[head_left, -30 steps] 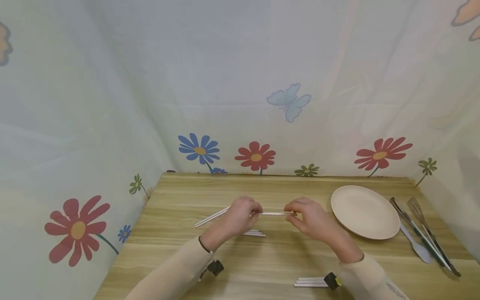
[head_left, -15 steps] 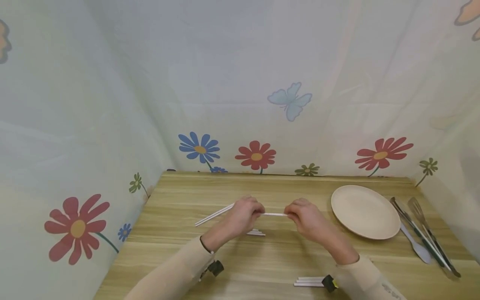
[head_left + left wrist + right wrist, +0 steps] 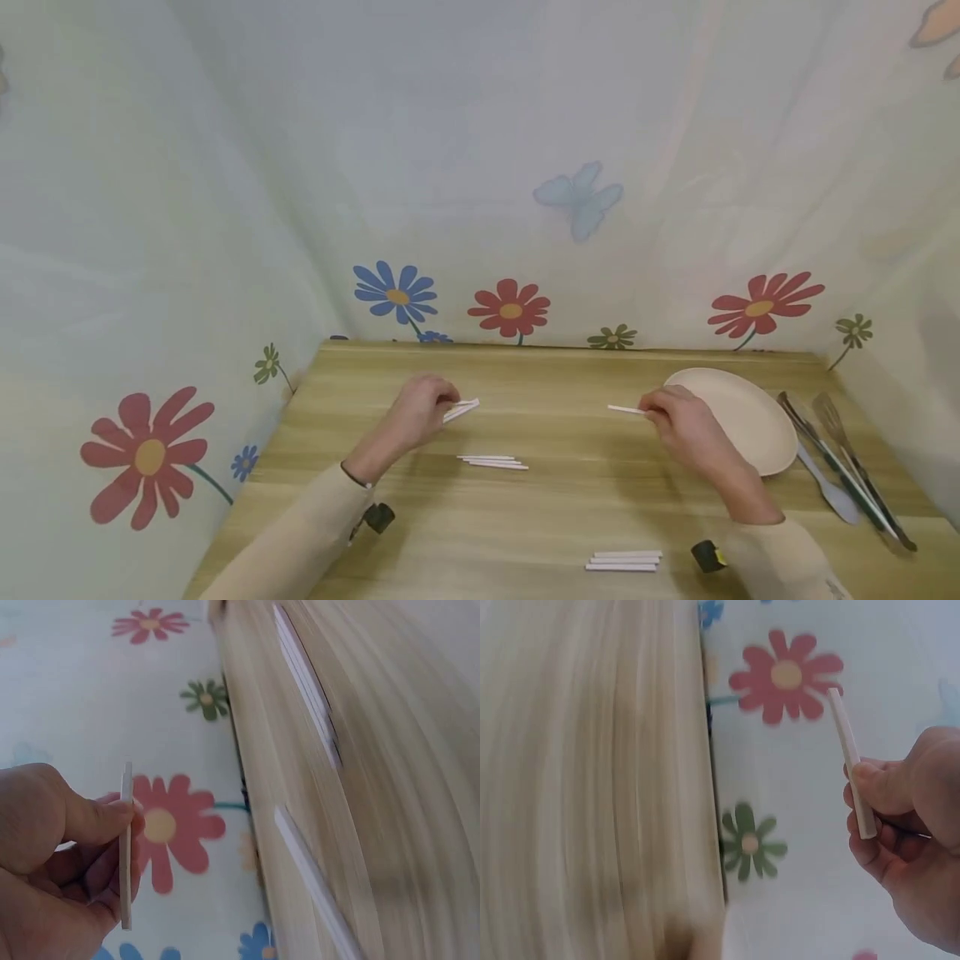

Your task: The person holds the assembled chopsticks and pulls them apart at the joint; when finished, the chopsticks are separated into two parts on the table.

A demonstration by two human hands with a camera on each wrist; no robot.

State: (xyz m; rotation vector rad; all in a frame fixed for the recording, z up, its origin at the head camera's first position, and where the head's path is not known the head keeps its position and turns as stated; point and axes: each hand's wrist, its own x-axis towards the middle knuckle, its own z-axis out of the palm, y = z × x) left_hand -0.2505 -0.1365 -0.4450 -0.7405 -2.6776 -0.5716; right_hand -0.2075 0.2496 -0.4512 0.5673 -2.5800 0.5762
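Observation:
My left hand [image 3: 420,408] pinches a short, pale, slim stick [image 3: 126,862] between thumb and fingers, at the left of the table. Beneath it in the head view, the end of another white stick [image 3: 467,409] on the table shows past the fingers; the rest is hidden by the hand. At the right, my right hand [image 3: 686,429] grips a similar pale stick [image 3: 845,731], one end pointing left toward the middle. This hand overlaps the left rim of a beige plate [image 3: 750,417] in the head view. Several white sticks [image 3: 492,462] lie together between the hands, nearer me.
Another small group of white sticks [image 3: 622,562] lies near the front of the table [image 3: 555,500]. Right of the plate are a pale spoon-like utensil [image 3: 832,496], tongs [image 3: 836,458] and a slotted turner [image 3: 840,421]. Flower-printed curtains [image 3: 450,208] enclose the back and sides.
Both hands held one pale stick stretched between them; they have since moved apart, left hand leftward and right hand rightward to the plate. Each now holds a short stick.

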